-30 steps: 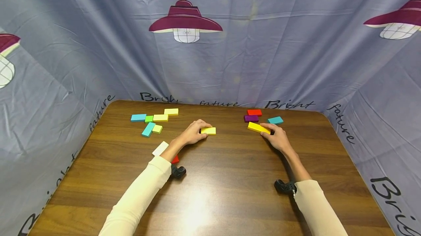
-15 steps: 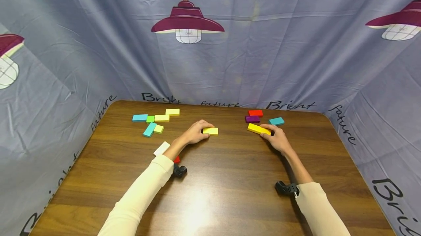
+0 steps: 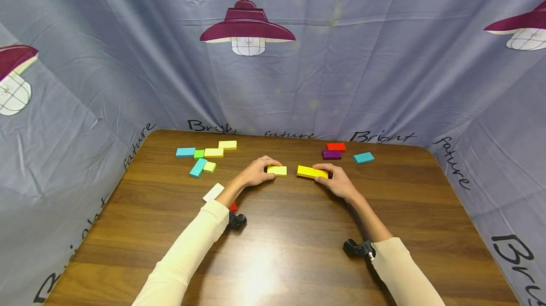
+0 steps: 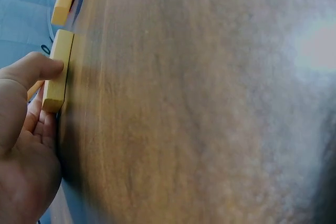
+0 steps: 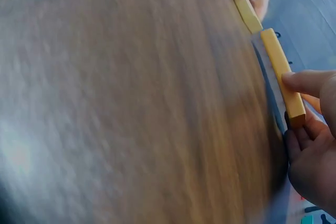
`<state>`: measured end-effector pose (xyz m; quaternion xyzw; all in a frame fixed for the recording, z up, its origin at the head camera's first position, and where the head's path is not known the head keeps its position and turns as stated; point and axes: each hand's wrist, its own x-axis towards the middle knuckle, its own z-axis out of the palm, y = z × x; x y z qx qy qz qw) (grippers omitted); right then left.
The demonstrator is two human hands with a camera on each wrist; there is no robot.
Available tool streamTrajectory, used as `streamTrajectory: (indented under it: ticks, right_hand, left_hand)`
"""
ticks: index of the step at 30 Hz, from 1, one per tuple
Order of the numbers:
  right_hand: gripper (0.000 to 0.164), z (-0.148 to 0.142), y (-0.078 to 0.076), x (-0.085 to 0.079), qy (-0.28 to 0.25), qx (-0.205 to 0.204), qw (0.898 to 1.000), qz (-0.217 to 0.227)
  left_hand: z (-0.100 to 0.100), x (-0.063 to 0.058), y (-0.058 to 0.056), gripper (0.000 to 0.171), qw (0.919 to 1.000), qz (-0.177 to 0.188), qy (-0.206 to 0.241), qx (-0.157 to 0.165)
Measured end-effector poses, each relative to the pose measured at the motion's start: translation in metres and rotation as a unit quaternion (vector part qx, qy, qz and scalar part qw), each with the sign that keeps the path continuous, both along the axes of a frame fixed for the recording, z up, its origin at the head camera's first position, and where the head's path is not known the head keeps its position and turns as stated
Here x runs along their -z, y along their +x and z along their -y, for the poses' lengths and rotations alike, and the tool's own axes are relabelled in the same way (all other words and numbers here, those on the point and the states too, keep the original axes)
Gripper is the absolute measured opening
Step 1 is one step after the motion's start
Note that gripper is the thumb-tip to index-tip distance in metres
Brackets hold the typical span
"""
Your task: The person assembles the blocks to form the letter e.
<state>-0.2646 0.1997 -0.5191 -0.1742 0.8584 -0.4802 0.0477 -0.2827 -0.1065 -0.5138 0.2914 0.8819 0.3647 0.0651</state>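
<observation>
My left hand (image 3: 257, 172) pinches a pale yellow block (image 3: 278, 171) between thumb and fingers, close over the middle of the table. Opposite it, my right hand (image 3: 338, 182) grips a longer, deeper yellow block (image 3: 310, 172) near its right end. A short gap separates the two blocks in the head view. In the left wrist view the thumb presses on the near side of the pale yellow block (image 4: 59, 72). From the right wrist, the deeper yellow block (image 5: 283, 77) shows with the thumb on its side, its far end pointing toward the other block.
On the brown wooden table (image 3: 298, 249), blue (image 3: 186, 153), green (image 3: 199, 154) and several yellow blocks lie at the back left. A white block (image 3: 213, 192) and a partly hidden red block (image 3: 233, 206) lie by the left forearm. Red (image 3: 336, 147), purple (image 3: 332, 155) and teal (image 3: 363, 158) blocks lie back right.
My right hand has moved left with the deeper yellow block, bringing it nearer the pale yellow one and turning it more level. The left hand keeps its grip, nearly still.
</observation>
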Motion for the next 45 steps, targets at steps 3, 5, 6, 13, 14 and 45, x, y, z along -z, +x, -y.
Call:
streamTrajectory:
  ticks: [3, 5, 6, 13, 14, 45]
  right_hand:
    - [0.036, 0.007, 0.001, 0.001, 0.003, -0.009, 1.0, -0.018]
    - [0.036, 0.011, 0.001, 0.002, 0.008, -0.017, 0.999, -0.032]
    - [0.035, 0.012, 0.001, 0.003, 0.009, -0.019, 0.999, -0.037]
    - [0.035, 0.018, 0.001, 0.006, 0.022, -0.024, 0.998, -0.057]
    - [0.035, 0.019, 0.001, 0.006, 0.022, -0.025, 0.998, -0.056]
    - [0.035, 0.029, 0.001, 0.005, 0.03, -0.025, 0.998, -0.056]
  left_hand:
    - [0.0, 0.0, 0.0, 0.038, 1.0, 0.006, 0.002, 0.005]
    - [0.001, 0.0, 0.0, 0.038, 0.9999, 0.007, 0.003, 0.008]
    - [0.001, 0.0, 0.0, 0.037, 0.9999, 0.008, 0.004, 0.008]
    - [0.002, 0.0, 0.0, 0.038, 0.9999, 0.003, 0.0, 0.014]
    - [0.002, 0.0, -0.001, 0.038, 0.9999, 0.002, -0.001, 0.014]
    - [0.001, 0.002, -0.002, 0.039, 0.9999, 0.003, -0.003, 0.01]
